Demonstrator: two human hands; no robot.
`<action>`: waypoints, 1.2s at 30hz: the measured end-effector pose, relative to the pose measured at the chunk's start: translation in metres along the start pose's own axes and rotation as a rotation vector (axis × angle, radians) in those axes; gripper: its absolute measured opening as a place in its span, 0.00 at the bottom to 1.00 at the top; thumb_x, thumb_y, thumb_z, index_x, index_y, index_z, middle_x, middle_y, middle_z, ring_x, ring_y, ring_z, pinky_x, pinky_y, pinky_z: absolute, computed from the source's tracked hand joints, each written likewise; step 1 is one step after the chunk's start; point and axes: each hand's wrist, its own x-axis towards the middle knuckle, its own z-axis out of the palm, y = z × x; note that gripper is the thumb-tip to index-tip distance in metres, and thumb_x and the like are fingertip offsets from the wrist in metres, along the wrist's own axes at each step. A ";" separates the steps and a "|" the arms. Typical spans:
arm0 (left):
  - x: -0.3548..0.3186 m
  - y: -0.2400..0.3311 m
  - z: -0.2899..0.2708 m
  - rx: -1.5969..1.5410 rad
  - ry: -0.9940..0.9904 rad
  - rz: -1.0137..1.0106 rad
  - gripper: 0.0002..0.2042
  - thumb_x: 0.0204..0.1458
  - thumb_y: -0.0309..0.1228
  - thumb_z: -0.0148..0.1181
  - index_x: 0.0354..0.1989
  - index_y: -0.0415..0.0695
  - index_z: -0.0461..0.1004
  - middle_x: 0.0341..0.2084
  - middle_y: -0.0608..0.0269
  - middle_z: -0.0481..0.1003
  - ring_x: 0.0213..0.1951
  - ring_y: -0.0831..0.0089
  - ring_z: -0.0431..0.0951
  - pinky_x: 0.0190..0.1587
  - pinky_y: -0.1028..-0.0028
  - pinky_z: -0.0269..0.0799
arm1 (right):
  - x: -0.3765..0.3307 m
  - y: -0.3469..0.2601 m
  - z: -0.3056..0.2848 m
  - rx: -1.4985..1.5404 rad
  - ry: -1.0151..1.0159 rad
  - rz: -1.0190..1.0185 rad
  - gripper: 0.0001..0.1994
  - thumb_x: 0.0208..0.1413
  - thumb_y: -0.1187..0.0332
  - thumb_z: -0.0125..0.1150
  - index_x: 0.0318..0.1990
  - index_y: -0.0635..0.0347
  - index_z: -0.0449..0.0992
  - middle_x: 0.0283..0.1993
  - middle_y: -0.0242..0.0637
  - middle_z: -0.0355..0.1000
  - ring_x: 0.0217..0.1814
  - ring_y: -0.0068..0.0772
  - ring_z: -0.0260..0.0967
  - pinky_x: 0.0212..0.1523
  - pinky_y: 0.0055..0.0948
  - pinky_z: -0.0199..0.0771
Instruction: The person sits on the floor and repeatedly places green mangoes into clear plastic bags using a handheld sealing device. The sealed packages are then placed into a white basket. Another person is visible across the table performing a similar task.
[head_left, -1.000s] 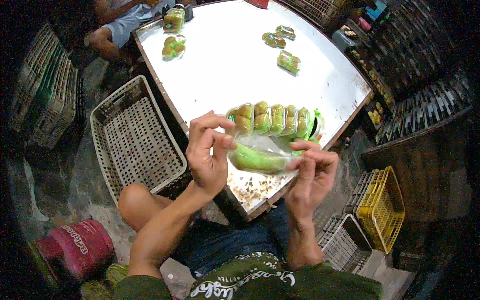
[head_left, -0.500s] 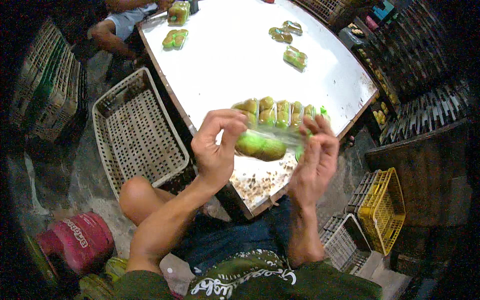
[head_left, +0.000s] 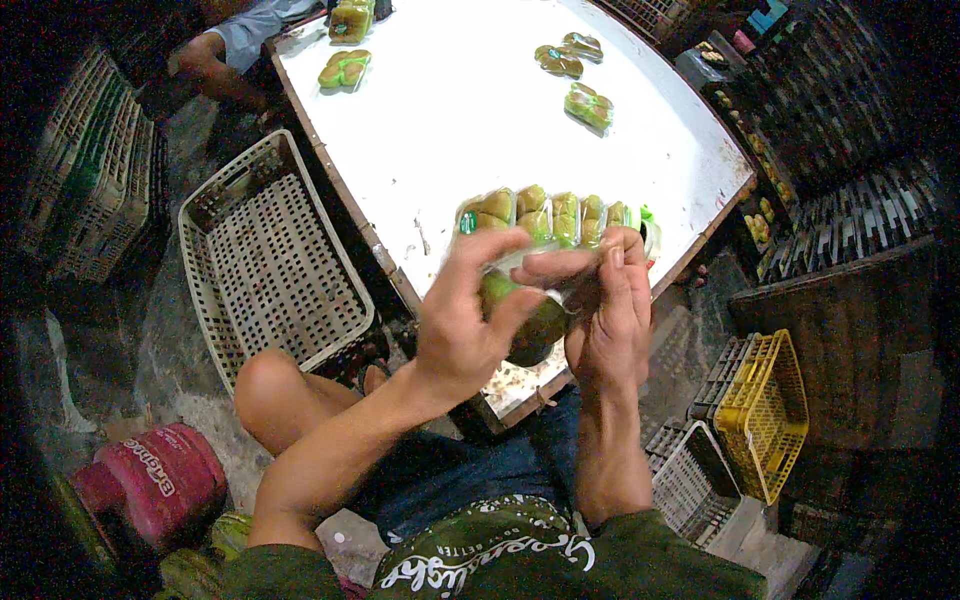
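Observation:
Between my hands hangs a pack of green-and-brown bread (head_left: 538, 338) in a clear plastic bag, over the near end of the white table (head_left: 480, 130). My left hand (head_left: 462, 318) has its fingers and thumb around the gathered film, reaching toward the other hand. The right hand (head_left: 612, 325) pinches the bag's end, fingertips pressed together. My fingers hide part of the bread. Just beyond stands a row of bagged bread packs (head_left: 565, 218), side by side, the leftmost with a small green label. A green item (head_left: 648, 222), partly hidden, lies at the row's right end.
More bagged bread (head_left: 588, 106) lies farther out, with other packs (head_left: 345, 69) at the far left near another person's leg (head_left: 208, 62). A pale perforated crate (head_left: 275, 270) stands left of the table, a yellow crate (head_left: 768, 415) at right. Crumbs lie on the near edge.
My hands have come closer together, the left moving right and slightly toward me. The bag's film, stretched between them before, is now bunched, and the bread hangs more steeply.

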 end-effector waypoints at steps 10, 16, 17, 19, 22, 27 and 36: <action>0.002 -0.011 -0.001 -0.227 -0.049 -0.517 0.08 0.61 0.31 0.56 0.39 0.38 0.76 0.33 0.59 0.78 0.37 0.76 0.76 0.41 0.73 0.71 | -0.029 0.026 0.002 -0.971 -0.109 0.059 0.27 0.64 0.60 0.56 0.65 0.65 0.59 0.60 0.49 0.69 0.53 0.49 0.72 0.53 0.38 0.71; 0.013 -0.024 -0.020 -0.382 -0.389 -0.316 0.10 0.60 0.26 0.55 0.49 0.39 0.71 0.43 0.61 0.73 0.47 0.74 0.71 0.51 0.73 0.68 | -0.020 0.015 0.000 -0.978 -0.071 -0.204 0.17 0.55 0.78 0.64 0.51 0.63 0.69 0.45 0.43 0.74 0.43 0.33 0.74 0.42 0.30 0.74; 0.009 -0.027 -0.013 -0.513 -0.313 -0.469 0.16 0.60 0.26 0.56 0.56 0.38 0.66 0.40 0.61 0.73 0.46 0.74 0.72 0.51 0.74 0.69 | -0.019 0.020 -0.004 -0.867 -0.048 -0.238 0.17 0.52 0.80 0.66 0.48 0.60 0.70 0.41 0.40 0.73 0.40 0.30 0.73 0.42 0.30 0.74; 0.006 -0.023 -0.009 -0.552 -0.256 -0.571 0.18 0.60 0.26 0.56 0.58 0.38 0.64 0.38 0.61 0.74 0.45 0.75 0.73 0.51 0.74 0.70 | -0.013 0.016 -0.008 -0.912 -0.172 -0.236 0.19 0.52 0.80 0.65 0.51 0.60 0.68 0.43 0.40 0.71 0.40 0.30 0.72 0.42 0.30 0.74; 0.004 -0.015 -0.004 -0.452 -0.167 -0.647 0.18 0.60 0.29 0.58 0.57 0.38 0.66 0.35 0.62 0.75 0.42 0.75 0.74 0.49 0.73 0.71 | -0.012 0.018 -0.012 -0.780 -0.101 -0.290 0.20 0.52 0.80 0.65 0.52 0.60 0.68 0.44 0.37 0.70 0.38 0.30 0.71 0.41 0.28 0.74; -0.006 -0.011 0.002 -0.302 -0.216 -0.650 0.12 0.60 0.32 0.58 0.47 0.37 0.75 0.36 0.61 0.78 0.40 0.76 0.75 0.45 0.74 0.71 | -0.009 0.025 0.006 -0.306 0.351 0.024 0.06 0.60 0.71 0.59 0.42 0.62 0.73 0.35 0.31 0.70 0.34 0.21 0.66 0.36 0.23 0.72; 0.013 -0.012 -0.009 -0.191 -0.042 -0.491 0.14 0.62 0.35 0.55 0.35 0.35 0.79 0.26 0.58 0.80 0.30 0.72 0.80 0.35 0.72 0.74 | 0.021 0.033 0.014 -0.715 0.277 -0.387 0.08 0.61 0.71 0.58 0.45 0.62 0.70 0.39 0.37 0.71 0.40 0.27 0.70 0.38 0.24 0.73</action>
